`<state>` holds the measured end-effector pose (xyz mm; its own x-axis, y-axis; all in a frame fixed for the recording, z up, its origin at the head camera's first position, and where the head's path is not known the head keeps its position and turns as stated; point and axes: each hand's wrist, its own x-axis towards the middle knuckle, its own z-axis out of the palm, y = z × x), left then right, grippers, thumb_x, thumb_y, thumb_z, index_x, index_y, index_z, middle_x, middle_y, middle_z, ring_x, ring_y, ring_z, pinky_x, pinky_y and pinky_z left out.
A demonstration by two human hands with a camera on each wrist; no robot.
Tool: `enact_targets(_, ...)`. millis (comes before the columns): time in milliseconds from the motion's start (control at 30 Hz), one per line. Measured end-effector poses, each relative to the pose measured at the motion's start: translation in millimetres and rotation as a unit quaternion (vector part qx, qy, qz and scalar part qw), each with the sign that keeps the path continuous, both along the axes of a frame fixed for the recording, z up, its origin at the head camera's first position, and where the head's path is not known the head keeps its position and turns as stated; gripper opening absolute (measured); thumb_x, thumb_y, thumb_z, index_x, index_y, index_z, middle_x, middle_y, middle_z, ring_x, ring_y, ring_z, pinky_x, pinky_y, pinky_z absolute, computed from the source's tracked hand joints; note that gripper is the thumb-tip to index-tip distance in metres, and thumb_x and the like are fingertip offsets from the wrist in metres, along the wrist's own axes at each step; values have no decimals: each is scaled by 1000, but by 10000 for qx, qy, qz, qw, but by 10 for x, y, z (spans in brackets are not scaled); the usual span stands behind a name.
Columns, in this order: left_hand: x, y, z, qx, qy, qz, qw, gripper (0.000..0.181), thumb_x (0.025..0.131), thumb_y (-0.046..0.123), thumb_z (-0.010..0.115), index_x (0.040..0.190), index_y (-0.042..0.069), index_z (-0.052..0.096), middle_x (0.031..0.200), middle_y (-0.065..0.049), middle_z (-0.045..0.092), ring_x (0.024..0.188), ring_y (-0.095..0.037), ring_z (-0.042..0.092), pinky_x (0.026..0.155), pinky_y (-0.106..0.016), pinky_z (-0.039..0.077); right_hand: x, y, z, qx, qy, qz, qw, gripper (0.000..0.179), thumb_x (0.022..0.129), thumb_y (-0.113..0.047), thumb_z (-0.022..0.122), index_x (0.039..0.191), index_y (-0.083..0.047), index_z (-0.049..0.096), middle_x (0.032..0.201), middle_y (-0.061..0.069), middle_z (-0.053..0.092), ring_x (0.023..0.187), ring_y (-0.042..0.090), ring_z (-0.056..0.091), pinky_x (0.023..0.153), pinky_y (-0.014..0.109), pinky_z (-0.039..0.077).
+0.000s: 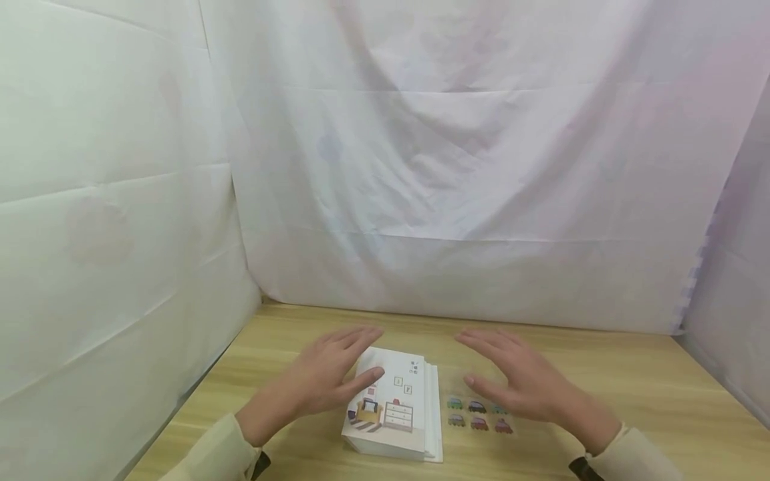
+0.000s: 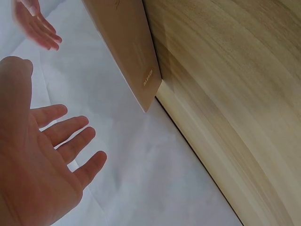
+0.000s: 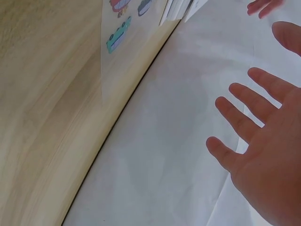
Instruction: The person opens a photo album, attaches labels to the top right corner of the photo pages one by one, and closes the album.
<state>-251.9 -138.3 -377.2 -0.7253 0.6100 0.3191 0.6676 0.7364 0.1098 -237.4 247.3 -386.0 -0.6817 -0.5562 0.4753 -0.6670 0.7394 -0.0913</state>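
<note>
A thick white block (image 1: 397, 394), printed with a bed, a chest of drawers and wall pictures, lies on the table; whether it is a box or a book cannot be told. White layers (image 3: 176, 9) show along its right side. Beside it is a clear sheet of car stickers (image 1: 479, 423), partly behind my right hand. My left hand (image 1: 325, 374) hovers over the block's left part, fingers extended, thumb apart, holding nothing. Above the sticker sheet, my right hand (image 1: 523, 377) is likewise spread and holds nothing. In the wrist views both palms face inward.
The wood-grain table (image 1: 289, 334) extends around the block and sheet. White cloth (image 1: 457, 200) hangs behind its far edge, with further white cloth walls (image 1: 108, 234) at the left and right sides.
</note>
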Motion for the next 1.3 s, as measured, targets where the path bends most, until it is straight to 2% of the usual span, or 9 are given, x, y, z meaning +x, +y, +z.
enact_targets(267, 39, 20, -34, 35, -37, -26, 10000, 72, 111, 66, 42, 169, 24, 38, 171, 4, 46, 158, -25, 46, 126, -56, 43, 38, -30, -32, -45, -188, -4, 9998, 65, 104, -47, 71, 163, -35, 47, 162, -9, 57, 146, 25, 58, 118, 65, 46)
enact_targets(433, 64, 25, -38, 20, -63, -39, 10000, 72, 111, 67, 40, 169, 24, 39, 170, 2, 48, 157, -26, 47, 125, -56, 44, 55, -43, -43, -82, -200, 50, 9998, 67, 102, -43, 74, 163, -35, 48, 162, -5, 57, 147, 24, 57, 117, 65, 47)
enact_targets(633, 83, 32, -52, 18, -60, -55, 10000, 74, 110, 69, 38, 169, 24, 40, 170, 2, 49, 157, -26, 48, 125, -56, 44, 69, -58, -57, -37, -234, 11, 9997, 66, 103, -44, 73, 163, -36, 47, 163, -7, 56, 148, 24, 57, 121, 64, 43)
enact_targets(900, 118, 51, -92, -50, -2, -156, 9999, 73, 110, 69, 39, 167, 23, 42, 169, 2, 50, 155, -25, 50, 125, -52, 45, 97, -85, -88, 85, -100, 59, 9999, 69, 100, -42, 76, 163, -36, 48, 163, -8, 55, 146, 24, 58, 116, 61, 49)
enact_targets(1067, 124, 61, -116, 11, 47, -189, 9998, 72, 110, 68, 41, 167, 24, 43, 168, 3, 51, 154, -23, 51, 124, -50, 46, 111, -118, -106, 147, -229, -53, 9996, 67, 100, -47, 75, 162, -36, 50, 163, -8, 56, 145, 22, 60, 112, 55, 55)
enact_targets(1300, 140, 67, -159, 5, -68, -158, 9999, 72, 109, 70, 40, 167, 28, 41, 167, 6, 52, 154, -22, 51, 124, -49, 47, 141, -158, -141, 175, -468, -102, 9987, 68, 101, -50, 74, 163, -41, 46, 164, -8, 55, 146, 21, 59, 110, 54, 57)
